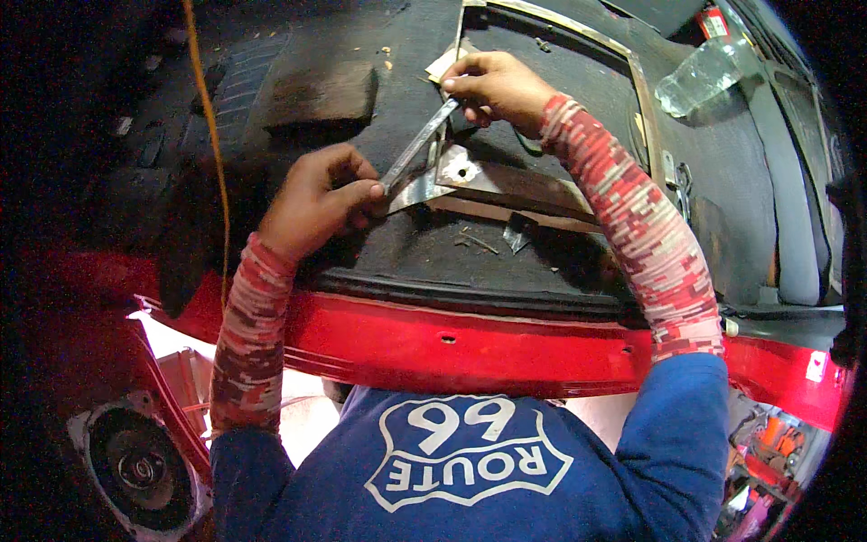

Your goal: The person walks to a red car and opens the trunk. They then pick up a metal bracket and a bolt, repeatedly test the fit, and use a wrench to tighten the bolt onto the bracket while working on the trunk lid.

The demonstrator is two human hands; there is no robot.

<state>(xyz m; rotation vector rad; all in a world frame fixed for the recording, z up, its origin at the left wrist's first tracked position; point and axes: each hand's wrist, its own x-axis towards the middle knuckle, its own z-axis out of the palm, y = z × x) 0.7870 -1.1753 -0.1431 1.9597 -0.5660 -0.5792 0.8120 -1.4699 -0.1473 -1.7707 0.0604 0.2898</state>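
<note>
A narrow flat metal strip [421, 141] runs slantwise between my two hands. My left hand [316, 200] pinches its near end between thumb and fingers. At its far end, my right hand [499, 90] has its fingers closed on the strip. Below and beside the strip lies a rectangular metal frame [519, 185], with a plate at its near left corner that has a ragged hole. A shiny pointed metal plate [418, 191] sticks out from under that corner, close to my left fingertips. Near my right fingers is a small pale piece [440, 67], partly hidden.
The dark carpeted vehicle floor [361, 253] ends at a red painted sill [470, 348] in front of me. A brown block [322, 93] sits at the left. An orange cord [209, 108] hangs there. A clear plastic bottle [697, 79] lies far right; a round speaker [140, 462] is lower left.
</note>
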